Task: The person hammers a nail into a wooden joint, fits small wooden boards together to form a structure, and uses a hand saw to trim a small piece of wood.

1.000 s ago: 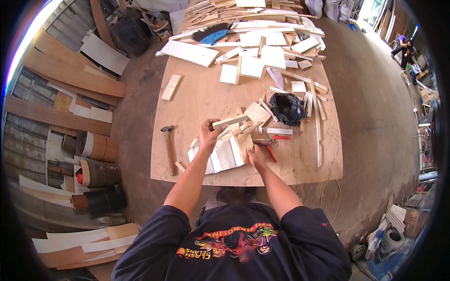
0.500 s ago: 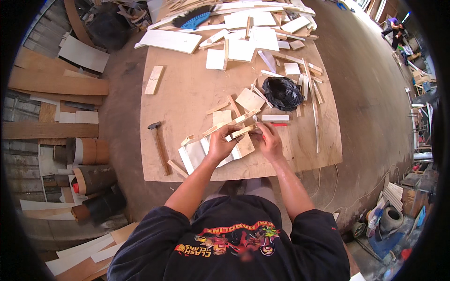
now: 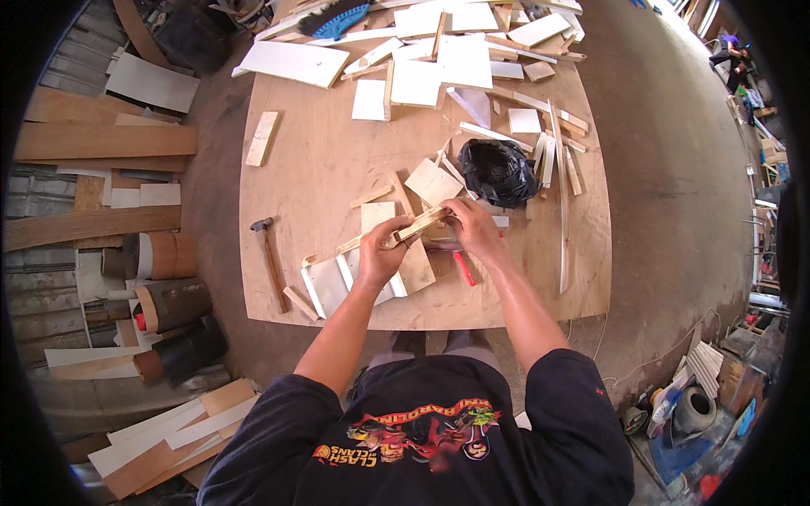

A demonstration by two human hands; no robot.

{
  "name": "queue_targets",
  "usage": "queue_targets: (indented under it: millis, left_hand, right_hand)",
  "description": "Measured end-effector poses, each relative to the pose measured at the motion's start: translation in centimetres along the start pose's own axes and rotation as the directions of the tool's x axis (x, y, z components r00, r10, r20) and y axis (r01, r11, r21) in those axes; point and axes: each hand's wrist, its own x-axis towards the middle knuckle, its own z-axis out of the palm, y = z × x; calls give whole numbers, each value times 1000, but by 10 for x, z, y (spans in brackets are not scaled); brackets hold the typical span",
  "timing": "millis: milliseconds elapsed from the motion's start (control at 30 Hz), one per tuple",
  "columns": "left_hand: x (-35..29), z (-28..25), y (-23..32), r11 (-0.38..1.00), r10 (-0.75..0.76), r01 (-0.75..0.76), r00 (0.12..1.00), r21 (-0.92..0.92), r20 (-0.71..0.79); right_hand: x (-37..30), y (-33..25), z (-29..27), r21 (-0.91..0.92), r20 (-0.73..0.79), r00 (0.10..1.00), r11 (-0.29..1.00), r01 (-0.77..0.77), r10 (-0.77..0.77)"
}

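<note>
Both hands grip a short, pale wooden strip point(image 3: 423, 223) above the near part of the table. My left hand point(image 3: 379, 253) closes on its left end, with the thumb on top. My right hand point(image 3: 475, 228) pinches its right end. Beneath my left hand lies a white-faced panel piece point(image 3: 327, 285) with white strips, partly covered by the hand and forearm. A square wood block point(image 3: 417, 270) sits beside it. Close to my right wrist, a red-handled tool point(image 3: 463, 268) rests on the table; its kind is unclear. A hammer point(image 3: 270, 261) lies farther left.
Beyond my hands stands an open black plastic bag point(image 3: 498, 173). White boards point(image 3: 291, 63) and wood offcuts pile up at the table's far end, with a blue brush-like object point(image 3: 342, 18). Long strips point(image 3: 558, 198) lie right. Rolls and planks point(image 3: 93, 219) occupy the left floor.
The wooden strip is now gripped at both ends, its right end by my right hand. The red-handled tool lies nearer me and at a different angle. The view has shifted slightly.
</note>
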Motion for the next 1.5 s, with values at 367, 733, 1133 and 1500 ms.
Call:
queue_targets:
  millis: [367,733,1133,1500]
  left_hand:
    - [3,9,-2,991,-130,133,985,21,-117]
    - [15,-1,-8,986,-145,148,988,80,-49]
    - [14,-6,0,962,7,-22,998,271,56]
    - [22,-10,-9,954,36,-50,998,296,51]
  right_hand:
    - [18,29,3,117,175,984,993,-1,-19]
    - [37,42,-3,197,286,955,980,26,-83]
    - [30,51,10,297,286,958,952,-66,-23]
    - [20,46,16,500,229,971,848,-177,67]
